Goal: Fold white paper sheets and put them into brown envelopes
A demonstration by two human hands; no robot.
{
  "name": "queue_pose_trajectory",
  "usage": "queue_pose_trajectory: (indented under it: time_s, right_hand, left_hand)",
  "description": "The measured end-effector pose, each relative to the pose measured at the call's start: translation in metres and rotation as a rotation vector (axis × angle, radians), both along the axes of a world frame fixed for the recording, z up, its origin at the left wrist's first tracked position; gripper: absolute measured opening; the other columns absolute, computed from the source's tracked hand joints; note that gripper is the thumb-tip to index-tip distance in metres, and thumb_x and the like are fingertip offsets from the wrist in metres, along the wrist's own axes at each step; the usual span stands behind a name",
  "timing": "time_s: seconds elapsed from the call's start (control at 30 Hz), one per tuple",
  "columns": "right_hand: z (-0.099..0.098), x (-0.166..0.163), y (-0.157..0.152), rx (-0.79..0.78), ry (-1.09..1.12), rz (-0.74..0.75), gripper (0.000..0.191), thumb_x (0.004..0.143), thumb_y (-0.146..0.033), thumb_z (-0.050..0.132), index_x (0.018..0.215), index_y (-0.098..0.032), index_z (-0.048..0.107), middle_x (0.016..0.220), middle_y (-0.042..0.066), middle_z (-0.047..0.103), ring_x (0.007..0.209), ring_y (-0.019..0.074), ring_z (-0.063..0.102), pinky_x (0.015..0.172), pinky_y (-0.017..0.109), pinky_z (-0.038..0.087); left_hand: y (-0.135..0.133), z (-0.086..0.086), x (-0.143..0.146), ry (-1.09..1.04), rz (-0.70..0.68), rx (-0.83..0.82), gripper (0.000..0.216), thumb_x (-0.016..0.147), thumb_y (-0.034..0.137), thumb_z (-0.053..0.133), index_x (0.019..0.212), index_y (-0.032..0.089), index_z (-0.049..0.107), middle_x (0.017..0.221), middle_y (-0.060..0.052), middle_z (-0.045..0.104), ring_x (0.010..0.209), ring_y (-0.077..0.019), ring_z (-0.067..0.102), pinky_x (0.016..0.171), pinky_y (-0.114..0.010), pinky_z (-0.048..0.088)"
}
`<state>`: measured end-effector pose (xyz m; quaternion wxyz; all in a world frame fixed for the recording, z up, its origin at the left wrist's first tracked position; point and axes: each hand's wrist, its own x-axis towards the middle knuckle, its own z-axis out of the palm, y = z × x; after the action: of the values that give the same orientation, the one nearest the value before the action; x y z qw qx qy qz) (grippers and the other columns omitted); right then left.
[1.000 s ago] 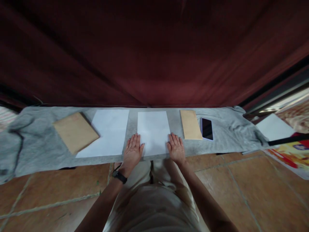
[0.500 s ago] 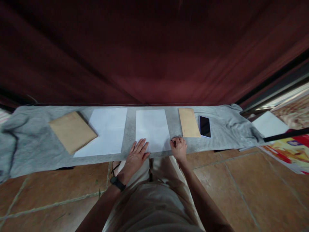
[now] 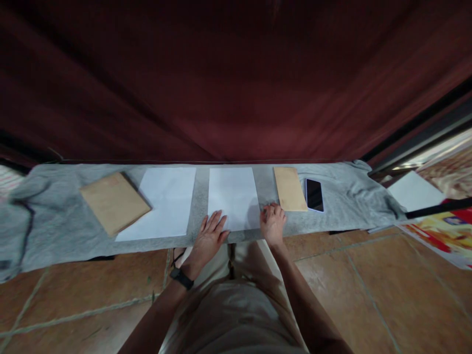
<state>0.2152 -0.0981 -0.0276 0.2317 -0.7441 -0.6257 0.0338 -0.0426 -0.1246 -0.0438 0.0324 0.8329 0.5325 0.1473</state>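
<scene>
Left of the fingers of the left hand (image 3: 208,239), a brown kraft-paper stack (image 3: 115,202) overlaps white paper (image 3: 167,201). That palm-down hand's fingers, slightly spread, rest on the near left corner of a white sheet (image 3: 233,194). The right hand's (image 3: 273,225) fingers curl beside its right edge; I cannot tell whether they pinch anything. Rightward: tan kraft paper (image 3: 290,189), smartphone (image 3: 314,195).

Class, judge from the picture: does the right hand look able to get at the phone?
Probably yes: the right hand is near and nothing covers the phone; only the narrow brown packet, lying flat, is partly between them.
</scene>
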Motion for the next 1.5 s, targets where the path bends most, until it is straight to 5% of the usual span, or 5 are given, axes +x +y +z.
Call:
queue_pose_trajectory:
  time_s: [0.3,0.67,0.97,1.13,1.5]
  right_hand:
    - [-0.015,-0.036,-0.005,0.048,0.002,0.408,0.045,0.107,-0.027,0.041,0.147,-0.013,0.054,0.161,0.015,0.045,0.15,0.0283,0.038,0.121,0.048,0.036]
    - [-0.027,-0.041,-0.012,0.024,-0.137,0.395,0.049,0.108,-0.033,0.045,0.152,-0.014,0.051,0.16,0.015,0.046,0.149,0.0285,0.042,0.124,0.049,0.03]
    - [-0.038,-0.019,-0.018,0.073,-0.177,0.317,0.052,0.109,-0.035,0.041,0.156,-0.012,0.044,0.162,0.021,0.041,0.15,0.0331,0.039,0.122,0.056,0.029]
    - [-0.027,-0.032,0.005,0.075,-0.108,0.278,0.055,0.11,-0.032,0.033,0.156,-0.003,0.04,0.162,0.025,0.04,0.152,0.0325,0.036,0.122,0.054,0.031]
    - [-0.024,-0.064,0.055,-0.031,-0.111,0.43,0.051,0.11,-0.032,0.035,0.156,-0.015,0.046,0.165,0.015,0.038,0.153,0.0286,0.035,0.125,0.051,0.026]
  left_hand:
    - [0.002,0.007,-0.001,0.033,-0.01,-0.015,0.052,0.106,0.043,0.04,0.149,0.017,0.054,0.158,-0.015,0.05,0.151,-0.029,0.042,0.127,-0.054,0.029]
    - [0.03,0.014,0.043,-0.006,-0.026,-0.024,0.052,0.106,0.033,0.037,0.154,0.014,0.048,0.163,-0.013,0.043,0.156,-0.0261,0.031,0.128,-0.048,0.03]
    - [0.021,0.009,0.036,0.052,0.028,0.0,0.052,0.106,0.039,0.04,0.154,0.02,0.05,0.164,-0.009,0.042,0.155,-0.0294,0.033,0.128,-0.052,0.027]
    - [0.021,0.011,0.037,0.047,0.041,-0.003,0.052,0.106,0.04,0.042,0.153,0.021,0.051,0.164,-0.008,0.043,0.155,-0.0295,0.032,0.128,-0.053,0.026]
    - [0.02,0.006,0.038,0.074,0.037,-0.02,0.056,0.105,0.04,0.042,0.156,0.018,0.046,0.164,-0.009,0.042,0.156,-0.0291,0.031,0.129,-0.052,0.023]
